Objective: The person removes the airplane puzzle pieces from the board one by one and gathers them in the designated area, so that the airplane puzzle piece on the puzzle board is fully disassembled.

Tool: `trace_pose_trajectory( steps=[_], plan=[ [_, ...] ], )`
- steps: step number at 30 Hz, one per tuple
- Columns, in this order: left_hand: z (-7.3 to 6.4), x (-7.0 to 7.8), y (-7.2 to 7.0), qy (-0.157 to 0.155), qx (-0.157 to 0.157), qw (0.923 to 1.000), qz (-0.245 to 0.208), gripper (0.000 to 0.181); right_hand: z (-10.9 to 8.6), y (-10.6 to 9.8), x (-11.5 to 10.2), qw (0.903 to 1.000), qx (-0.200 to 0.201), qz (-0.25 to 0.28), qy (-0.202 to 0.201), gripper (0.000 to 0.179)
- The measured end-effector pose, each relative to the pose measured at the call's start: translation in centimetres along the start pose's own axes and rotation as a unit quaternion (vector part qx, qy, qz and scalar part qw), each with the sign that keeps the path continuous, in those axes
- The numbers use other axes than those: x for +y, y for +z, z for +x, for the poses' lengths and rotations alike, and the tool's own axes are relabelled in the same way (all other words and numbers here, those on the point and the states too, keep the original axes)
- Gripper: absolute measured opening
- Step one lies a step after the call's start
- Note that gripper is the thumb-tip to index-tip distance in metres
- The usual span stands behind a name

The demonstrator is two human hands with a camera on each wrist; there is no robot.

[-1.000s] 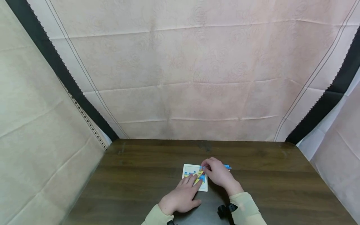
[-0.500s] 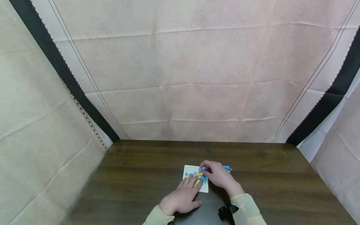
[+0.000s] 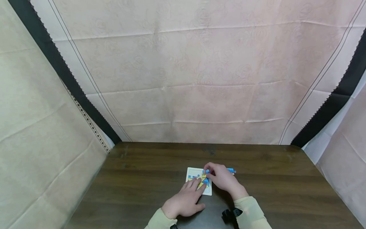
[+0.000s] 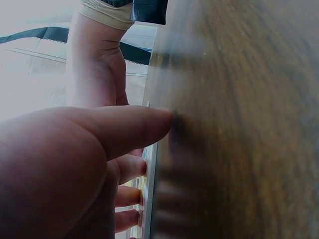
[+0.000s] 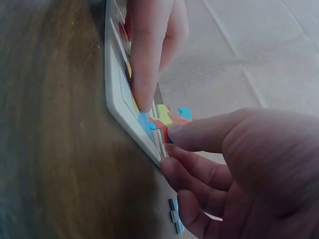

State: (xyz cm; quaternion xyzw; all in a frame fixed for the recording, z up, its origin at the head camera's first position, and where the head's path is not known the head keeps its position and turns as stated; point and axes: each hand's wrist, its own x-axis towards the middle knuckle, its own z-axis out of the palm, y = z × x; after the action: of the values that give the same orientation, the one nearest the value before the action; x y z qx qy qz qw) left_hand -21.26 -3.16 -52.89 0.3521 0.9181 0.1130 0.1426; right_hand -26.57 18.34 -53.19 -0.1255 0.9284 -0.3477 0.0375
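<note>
A small white-framed jigsaw board (image 3: 190,170) with a blue and yellow picture lies on the table. My left hand (image 3: 184,200) rests on its near-left part, fingers spread and straight, thumb out to the side near the tabletop. At the board's right side my right hand (image 3: 224,178) pinches a jigsaw piece (image 5: 164,119) between thumb and fingers. That piece shows red, yellow and blue in the right wrist view and is raised at a tilt over the board. A left fingertip (image 5: 144,102) presses beside it on the blue area. How far the piece's edge has seated is hidden.
One or more loose blue pieces (image 3: 231,170) lie on the table just beyond the right hand, partly covered by it. The dark wooden table (image 3: 143,178) runs back to a pale cloth wall (image 3: 200,79), with cloth on both sides as well.
My right fingertips have shifted slightly toward me and to the left over the board, still pinching the jigsaw piece. The left hand stays in place on the board.
</note>
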Motion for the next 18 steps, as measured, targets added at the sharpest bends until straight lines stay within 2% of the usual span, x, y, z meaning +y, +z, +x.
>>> trace_pose_trajectory(
  steps=[7, 14, 18],
  plan=[
    [-0.07, 0.08, -0.12, 0.0, -0.001, 1.0, -0.001, 0.074, 0.08, 0.1, 0.09, 0.9999, 0.005, -0.009, 0.006, 0.015],
    [0.21, -0.35, 0.46, 0.013, 0.01, 0.9999, -0.006, 0.073, 0.2, 0.19, 0.06, 0.9998, 0.011, -0.014, 0.014, 0.014],
    [0.17, -0.38, 0.31, 0.013, 0.001, 0.9998, -0.017, 0.073, 0.23, 0.28, 0.05, 0.9996, 0.015, -0.017, 0.013, 0.013]
  ],
)
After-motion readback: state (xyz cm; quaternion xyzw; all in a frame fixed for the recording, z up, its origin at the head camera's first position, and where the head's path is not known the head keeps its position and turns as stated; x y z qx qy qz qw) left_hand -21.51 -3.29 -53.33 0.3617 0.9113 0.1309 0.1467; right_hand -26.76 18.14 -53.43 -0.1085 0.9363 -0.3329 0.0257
